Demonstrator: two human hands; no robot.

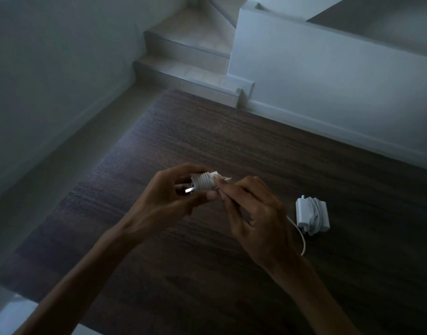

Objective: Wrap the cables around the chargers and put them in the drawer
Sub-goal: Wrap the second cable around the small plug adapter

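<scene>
A dark wood-grain bench (pixel 232 146) filled the lower half of the view, dim all over. Beyond it at twelve o'clock, pale steps (pixel 183 56) climbed away, with a white wall (pixel 328 81) running off toward two o'clock and a grey wall (pixel 50 81) at ten o'clock.

Dead centre, held above the bench, was the small white charger (pixel 204 182). Its long axis ran roughly nine to three, and its metal prongs (pixel 189 190) caught the light, pointing toward nine o'clock. White cable sat coiled around its body in tight, neat turns.

The left hand (pixel 169 201) cupped the charger, its fingers (pixel 209 195) curled and closed around it from both sides. The right hand (pixel 253 213) came in from four o'clock, its fingers (pixel 225 187) pressed together, pinching the cable end at the charger's right side.

Out at three o'clock from the hands, well apart, the larger charger (pixel 313 216) lay flat on the bench, white and squarish, its cable bundled loosely over it, with a loose tail (pixel 302 238) trailing down toward six o'clock.
</scene>
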